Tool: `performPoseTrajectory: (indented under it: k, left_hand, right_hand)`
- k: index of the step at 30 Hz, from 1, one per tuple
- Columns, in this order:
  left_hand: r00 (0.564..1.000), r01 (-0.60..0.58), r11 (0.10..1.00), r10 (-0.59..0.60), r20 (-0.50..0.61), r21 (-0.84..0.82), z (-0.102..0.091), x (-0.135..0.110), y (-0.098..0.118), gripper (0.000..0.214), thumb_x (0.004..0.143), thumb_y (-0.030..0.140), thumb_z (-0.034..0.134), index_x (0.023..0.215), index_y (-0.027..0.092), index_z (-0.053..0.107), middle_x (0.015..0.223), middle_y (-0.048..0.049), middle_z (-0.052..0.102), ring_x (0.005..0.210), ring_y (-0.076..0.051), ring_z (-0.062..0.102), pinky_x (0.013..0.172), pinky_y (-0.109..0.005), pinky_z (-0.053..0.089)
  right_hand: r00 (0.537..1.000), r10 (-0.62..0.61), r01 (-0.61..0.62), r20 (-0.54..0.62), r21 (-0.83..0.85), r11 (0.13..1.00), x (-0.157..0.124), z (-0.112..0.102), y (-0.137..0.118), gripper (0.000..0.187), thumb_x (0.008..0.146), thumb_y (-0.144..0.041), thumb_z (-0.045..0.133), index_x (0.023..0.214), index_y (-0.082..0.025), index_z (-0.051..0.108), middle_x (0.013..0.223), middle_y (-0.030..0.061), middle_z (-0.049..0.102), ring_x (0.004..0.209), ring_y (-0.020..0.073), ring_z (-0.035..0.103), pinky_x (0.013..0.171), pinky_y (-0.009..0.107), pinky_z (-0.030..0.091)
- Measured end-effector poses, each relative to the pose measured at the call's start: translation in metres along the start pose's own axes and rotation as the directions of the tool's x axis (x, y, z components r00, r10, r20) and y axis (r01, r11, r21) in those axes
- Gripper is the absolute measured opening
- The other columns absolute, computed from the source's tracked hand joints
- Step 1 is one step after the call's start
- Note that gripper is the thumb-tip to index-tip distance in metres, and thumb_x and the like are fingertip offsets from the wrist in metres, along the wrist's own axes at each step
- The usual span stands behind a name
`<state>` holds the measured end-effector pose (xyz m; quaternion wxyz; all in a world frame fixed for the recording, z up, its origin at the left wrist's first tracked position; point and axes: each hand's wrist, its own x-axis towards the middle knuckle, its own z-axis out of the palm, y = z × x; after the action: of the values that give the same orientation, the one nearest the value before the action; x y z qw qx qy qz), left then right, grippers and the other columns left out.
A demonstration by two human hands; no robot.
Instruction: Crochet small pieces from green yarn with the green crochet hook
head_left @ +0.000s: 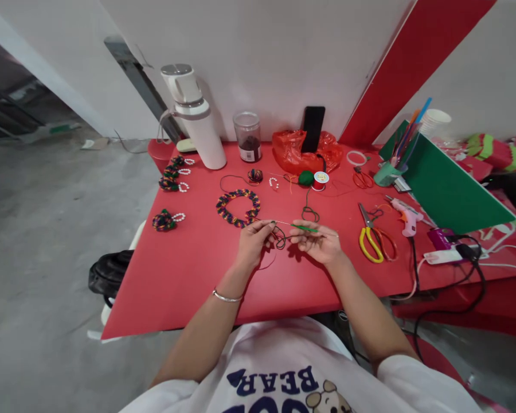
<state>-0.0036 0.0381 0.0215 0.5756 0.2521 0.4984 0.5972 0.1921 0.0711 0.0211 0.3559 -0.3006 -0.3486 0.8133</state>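
Note:
My left hand (pixel 253 241) pinches dark green yarn (pixel 279 238) above the red table (pixel 189 269), its fingers closed. My right hand (pixel 317 241) holds a green-handled crochet hook (pixel 303 228) whose thin metal tip reaches toward the left hand's fingers. The yarn runs back in loops (pixel 309 213) to a green yarn ball (pixel 306 178). A multicoloured crocheted ring (pixel 238 207) lies just beyond my left hand.
Yellow-handled scissors (pixel 371 241) and a pink glue gun (pixel 406 217) lie right of my hands. A white flask (pixel 195 115), a jar (pixel 247 136), a red plastic bag (pixel 296 150), a phone (pixel 313 128) and a green board (pixel 447 183) stand behind. Small crocheted pieces (pixel 165 220) lie left.

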Motion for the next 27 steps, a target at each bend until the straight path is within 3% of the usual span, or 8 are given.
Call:
performPoseTrajectory:
  k: [6,10,14,17,19,21,24,27]
  left_hand:
    - [1.000,0.010,1.000,-0.010,-0.001,0.013,0.000,0.001,-0.003,0.033,0.062,0.036,0.085,0.082,0.012,0.074,0.070,-0.0060,0.074,0.045,-0.008,0.053,0.038,-0.019,0.037]
    - [1.000,0.005,1.000,-0.004,-0.007,0.017,-0.001,0.002,-0.004,0.032,0.063,0.036,0.085,0.081,0.012,0.074,0.070,-0.0055,0.073,0.043,-0.007,0.051,0.038,-0.019,0.038]
    - [1.000,0.012,1.000,-0.012,-0.015,0.023,-0.001,0.002,-0.005,0.034,0.063,0.038,0.085,0.081,0.012,0.074,0.067,-0.0046,0.071,0.042,-0.007,0.051,0.036,-0.019,0.037]
    - [1.000,0.022,0.998,-0.023,0.018,0.051,0.000,0.000,-0.007,0.035,0.063,0.039,0.086,0.080,0.012,0.074,0.069,-0.0061,0.073,0.043,-0.007,0.052,0.036,-0.018,0.036]
    - [0.997,0.039,0.996,-0.044,0.061,0.077,0.001,-0.002,-0.008,0.035,0.063,0.041,0.086,0.080,0.012,0.074,0.069,-0.0062,0.073,0.044,-0.008,0.052,0.037,-0.019,0.038]
    - [0.992,0.064,0.993,-0.075,0.105,0.102,0.002,-0.004,-0.010,0.035,0.063,0.041,0.087,0.081,0.013,0.075,0.067,-0.0056,0.072,0.044,-0.008,0.053,0.038,-0.020,0.039]
    - [0.986,0.090,0.990,-0.103,0.127,0.107,0.002,-0.005,-0.011,0.036,0.061,0.041,0.088,0.080,0.013,0.075,0.064,-0.0044,0.071,0.044,-0.009,0.054,0.039,-0.019,0.039]
    - [0.986,0.102,0.990,-0.113,0.121,0.094,0.002,-0.005,-0.011,0.036,0.061,0.041,0.088,0.080,0.014,0.075,0.062,-0.0034,0.069,0.044,-0.009,0.054,0.039,-0.019,0.040]
  right_hand:
    - [1.000,-0.006,0.005,0.021,0.012,1.000,-0.001,0.002,0.003,0.035,0.072,-0.017,0.067,0.105,-0.021,0.076,0.095,0.0064,0.082,0.080,0.0175,0.079,0.058,0.021,0.054]
    - [0.999,0.015,-0.018,0.034,0.077,0.997,0.000,0.002,0.000,0.032,0.078,-0.029,0.062,0.104,-0.018,0.077,0.098,0.0104,0.082,0.081,0.0194,0.078,0.059,0.024,0.056]
    - [0.990,-0.086,0.086,-0.112,0.000,0.996,0.003,0.002,0.003,0.031,0.080,-0.036,0.070,0.107,-0.021,0.076,0.091,0.0078,0.082,0.064,0.0128,0.067,0.046,0.019,0.044]
    - [0.962,-0.208,0.194,-0.175,-0.095,0.976,0.006,0.002,0.006,0.063,0.074,-0.031,0.081,0.134,-0.032,0.062,0.093,0.0009,0.081,0.051,0.0072,0.053,0.038,0.016,0.031]
    - [0.952,-0.254,0.235,-0.170,-0.123,0.964,0.007,0.003,0.008,0.081,0.075,-0.037,0.082,0.148,-0.037,0.046,0.095,-0.0010,0.080,0.049,0.0065,0.053,0.037,0.016,0.032]
    - [0.938,-0.298,0.273,-0.175,-0.152,0.950,0.009,0.004,0.009,0.087,0.076,-0.041,0.083,0.151,-0.037,0.039,0.094,-0.0023,0.080,0.053,0.0075,0.059,0.039,0.015,0.038]
    - [0.915,-0.345,0.305,-0.208,-0.201,0.931,0.012,0.004,0.012,0.076,0.076,-0.044,0.083,0.143,-0.033,0.048,0.093,-0.0022,0.079,0.061,0.0103,0.069,0.044,0.016,0.048]
    - [0.887,-0.384,0.337,-0.256,-0.209,0.918,0.014,0.004,0.015,0.053,0.075,-0.045,0.084,0.119,-0.027,0.060,0.095,0.0001,0.080,0.066,0.0126,0.074,0.048,0.018,0.054]
